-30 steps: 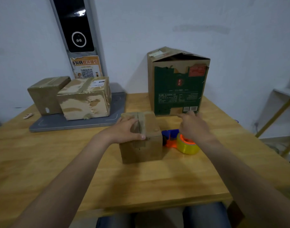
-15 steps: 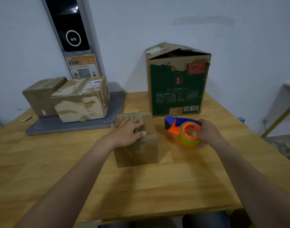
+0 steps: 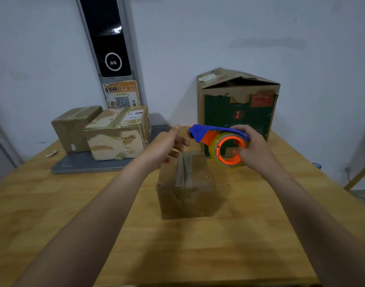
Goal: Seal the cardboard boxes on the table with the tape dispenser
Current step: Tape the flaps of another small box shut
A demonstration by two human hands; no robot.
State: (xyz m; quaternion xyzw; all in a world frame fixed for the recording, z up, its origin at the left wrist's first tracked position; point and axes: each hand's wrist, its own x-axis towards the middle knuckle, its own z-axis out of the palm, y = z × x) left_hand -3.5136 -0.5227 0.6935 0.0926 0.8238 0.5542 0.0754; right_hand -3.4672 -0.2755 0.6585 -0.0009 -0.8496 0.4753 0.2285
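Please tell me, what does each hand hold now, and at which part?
The right hand grips the tape dispenser by its roll end, away from the blue nose. The left hand holds nothing; it is open, near the small cardboard box.

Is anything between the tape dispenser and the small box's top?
Nothing visible. The blue-and-orange tape dispenser, in the right hand, hangs above the far edge of the small brown cardboard box; the left hand hovers alongside.

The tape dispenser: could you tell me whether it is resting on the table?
No, the right hand holds the tape dispenser lifted clear of the table.
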